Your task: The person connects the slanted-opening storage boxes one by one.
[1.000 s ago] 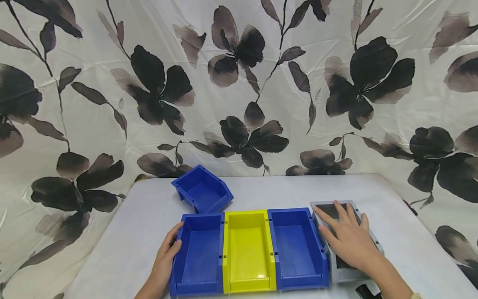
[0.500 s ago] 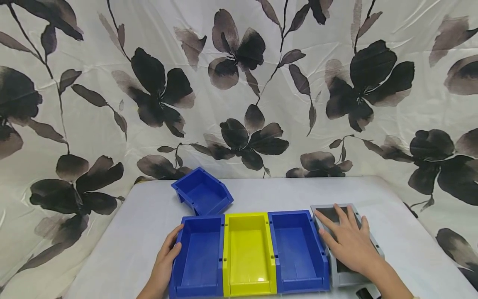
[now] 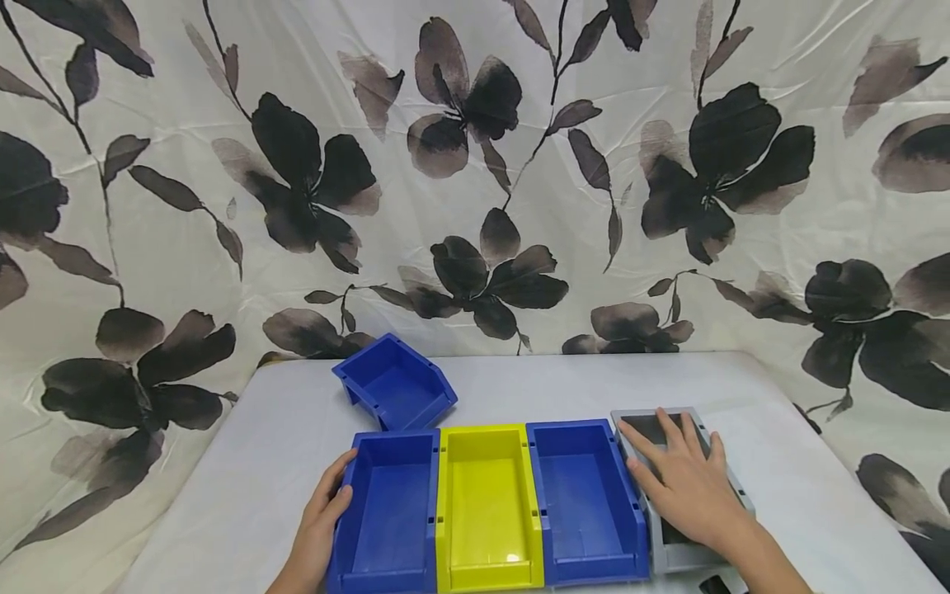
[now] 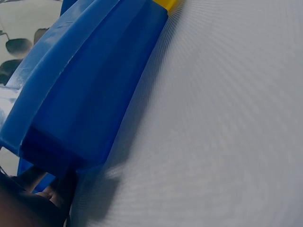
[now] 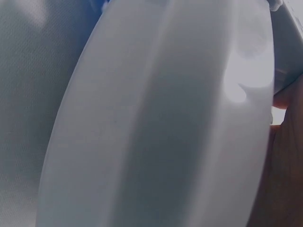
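Observation:
In the head view a blue bin (image 3: 393, 511), a yellow bin (image 3: 491, 507) and a second blue bin (image 3: 586, 503) stand side by side in a row. My left hand (image 3: 317, 520) rests against the outer side of the left blue bin, its fingers and thumb along that wall. At the right end of the row is a grey bin (image 3: 671, 559) with a dark middle. Across its top lies my right hand (image 3: 686, 491), fingers spread. The left wrist view shows the blue bin's wall (image 4: 94, 90) close up; the right wrist view shows the grey wall (image 5: 170, 113).
Behind the row a smaller-looking blue bin (image 3: 397, 384) sits turned at an angle on the white table (image 3: 534, 388). A black object (image 3: 714, 585) shows partly at the bottom edge, near the right forearm. A flowered cloth (image 3: 475, 124) hangs behind the table.
The whole head view has shifted slightly. Both hands keep their places on the bins, and the row stands as before.

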Available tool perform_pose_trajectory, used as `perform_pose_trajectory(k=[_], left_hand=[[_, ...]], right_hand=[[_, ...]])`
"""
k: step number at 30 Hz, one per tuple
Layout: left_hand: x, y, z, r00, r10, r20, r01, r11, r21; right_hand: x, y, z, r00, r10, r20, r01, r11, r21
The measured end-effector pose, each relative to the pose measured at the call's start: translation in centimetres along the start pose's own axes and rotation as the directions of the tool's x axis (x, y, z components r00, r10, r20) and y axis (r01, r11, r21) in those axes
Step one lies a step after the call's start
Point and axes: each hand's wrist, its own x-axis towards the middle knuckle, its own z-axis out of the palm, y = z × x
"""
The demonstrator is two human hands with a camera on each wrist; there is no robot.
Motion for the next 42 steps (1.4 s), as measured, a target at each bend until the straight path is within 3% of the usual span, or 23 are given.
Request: perform_pose_trajectory(k=[12,31,37,42], left_hand=[[-0.3,0.1,-0.2,1.000,-0.007,-0.004,0.007,1.000,-0.030],[-0.2,0.6,-0.4,0.999,-0.025,-0.032,0.026,0.999,0.045],[-0.2,0.4,-0.2,0.998,-0.054,-0.042,0.055,0.998,0.043],[0.2,0.2,-0.4,0.994,-0.066,-0.083,0.076,0.989,0.127]], right_hand=[[-0.2,-0.2,0.3,1.000,-0.011,-0.002,0.011,1.000,0.006],[-0.4,-0.2,1.9,1.000,0.005,0.011,-0.006,0.999,0.037],[-0.5,0.0,1.8,0.999,0.037,-0.008,-0.037,0.999,-0.036],[-0.3,0.0,1.4,0.994,0.110,0.020,-0.107,0.990,-0.093]])
